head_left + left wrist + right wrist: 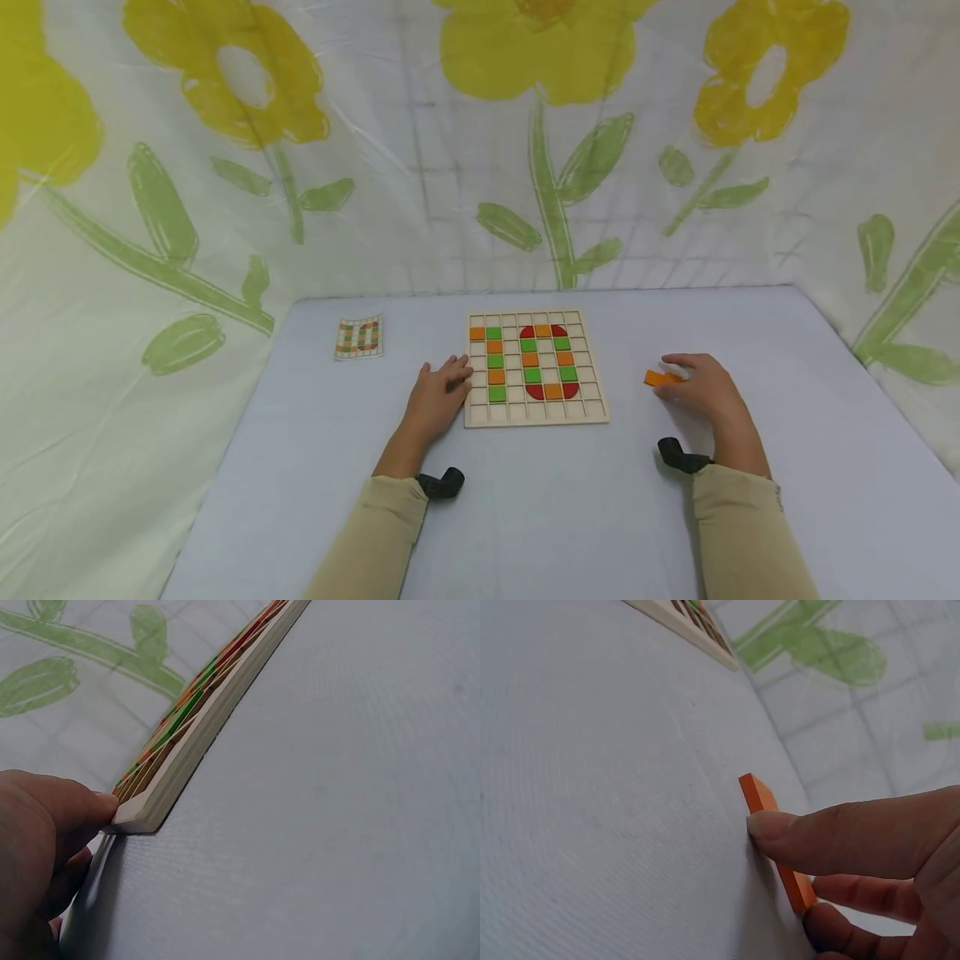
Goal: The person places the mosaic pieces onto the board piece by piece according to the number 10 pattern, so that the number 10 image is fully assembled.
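A wooden grid board (540, 408) lies flat, its green, orange and red tiles laid out as a 1 and a 0. At its left edge rests my left hand (438, 400), fingers fairly loose. In the left wrist view a fingertip touches the rim of the board (180, 765) near a corner. To the right of the board, my right hand (712, 392) pinches orange tiles (654, 378) between thumb and fingers, low at the table. In the right wrist view the thumb covers the middle of the orange piece (757, 793), so where one tile ends is hidden.
A small pattern card (359, 337) with a similar coloured grid lies at the back left of the pale table (540, 508). Behind the table's far edge hangs a white curtain (360, 208) printed with yellow flowers.
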A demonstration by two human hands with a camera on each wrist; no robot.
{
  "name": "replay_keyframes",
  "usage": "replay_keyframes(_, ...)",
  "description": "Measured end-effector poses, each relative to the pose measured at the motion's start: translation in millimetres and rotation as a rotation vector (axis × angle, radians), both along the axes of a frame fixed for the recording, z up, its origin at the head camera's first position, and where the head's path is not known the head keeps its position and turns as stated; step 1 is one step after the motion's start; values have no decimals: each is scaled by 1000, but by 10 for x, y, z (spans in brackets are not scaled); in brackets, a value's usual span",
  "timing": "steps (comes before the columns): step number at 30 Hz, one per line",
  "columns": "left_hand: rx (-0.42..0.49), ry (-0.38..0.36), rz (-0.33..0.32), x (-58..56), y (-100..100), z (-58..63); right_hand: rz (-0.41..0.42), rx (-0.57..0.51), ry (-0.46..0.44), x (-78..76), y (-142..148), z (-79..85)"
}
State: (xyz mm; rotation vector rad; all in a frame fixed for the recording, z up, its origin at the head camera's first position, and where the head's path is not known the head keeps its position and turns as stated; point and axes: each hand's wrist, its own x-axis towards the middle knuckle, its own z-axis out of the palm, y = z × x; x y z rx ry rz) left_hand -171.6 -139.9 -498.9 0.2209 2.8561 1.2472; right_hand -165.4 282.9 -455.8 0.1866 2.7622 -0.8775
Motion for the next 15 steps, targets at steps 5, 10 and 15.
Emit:
replay_keyframes(5,4,-7,3,-11,-7,-17,13,-17,26,-8,-108,-17)
replay_keyframes(10,5,9,2,-19,-5,-22,18,-27,23,-15,-176,-40)
replay_keyframes(15,8,23,1,-20,-1,-16,28,-23,37,-29,-198,-71)
